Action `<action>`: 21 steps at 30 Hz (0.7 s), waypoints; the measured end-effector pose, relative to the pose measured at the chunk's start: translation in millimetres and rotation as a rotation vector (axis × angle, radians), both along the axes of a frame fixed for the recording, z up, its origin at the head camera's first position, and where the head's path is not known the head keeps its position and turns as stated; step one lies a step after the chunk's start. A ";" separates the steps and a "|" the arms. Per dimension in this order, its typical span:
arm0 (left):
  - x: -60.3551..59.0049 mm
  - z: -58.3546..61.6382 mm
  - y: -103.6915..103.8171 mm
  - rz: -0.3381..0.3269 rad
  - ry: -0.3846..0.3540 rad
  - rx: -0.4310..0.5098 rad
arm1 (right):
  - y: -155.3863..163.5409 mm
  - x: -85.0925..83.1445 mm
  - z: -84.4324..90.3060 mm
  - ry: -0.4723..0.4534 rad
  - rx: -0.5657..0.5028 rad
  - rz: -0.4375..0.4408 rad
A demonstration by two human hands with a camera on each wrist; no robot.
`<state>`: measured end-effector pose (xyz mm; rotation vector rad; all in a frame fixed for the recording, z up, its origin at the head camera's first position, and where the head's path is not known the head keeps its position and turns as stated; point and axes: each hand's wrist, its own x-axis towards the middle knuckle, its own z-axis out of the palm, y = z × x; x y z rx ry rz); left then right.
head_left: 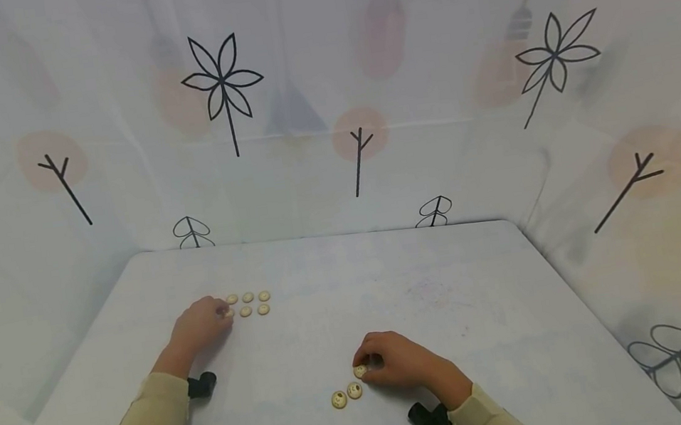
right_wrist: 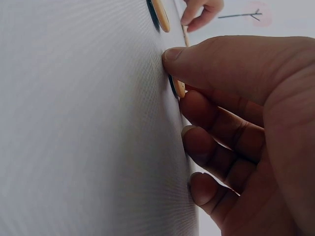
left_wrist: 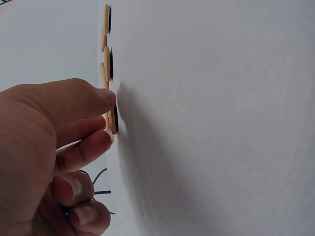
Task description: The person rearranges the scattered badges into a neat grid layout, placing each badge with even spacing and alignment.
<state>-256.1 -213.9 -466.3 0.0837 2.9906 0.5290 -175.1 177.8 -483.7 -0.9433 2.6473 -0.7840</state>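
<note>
Several small round pale wooden discs [head_left: 246, 312] lie in two short rows on the white table. My left hand [head_left: 200, 325] pinches the left end disc [head_left: 229, 313] of the nearer row between thumb and fingers. The left wrist view shows that disc [left_wrist: 114, 120] edge-on, with a dark underside, partly hidden by the thumb. Closer to me, my right hand [head_left: 399, 360] holds a disc [head_left: 360, 370] with dark marks between thumb and fingers, low at the tabletop. Two similar marked discs, one [head_left: 354, 390] beside its thumb and another [head_left: 339, 400] further left, lie flat.
The white tabletop [head_left: 308, 360] has rounded far corners and faint coloured smudges right of centre. A pale cloth [head_left: 322, 172] printed with leaves and twigs hangs behind and at both sides. Dark wrist devices [head_left: 203, 385] sit below both hands.
</note>
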 end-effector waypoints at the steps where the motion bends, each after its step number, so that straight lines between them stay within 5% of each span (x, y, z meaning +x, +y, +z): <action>1: 0.5 0.0 0.6 0.002 0.000 0.000 | 0.0 0.0 0.2 0.000 0.001 0.000; 21: 11.0 2.0 14.4 -0.016 0.002 0.004 | -0.7 -0.3 0.7 -0.012 0.006 -0.013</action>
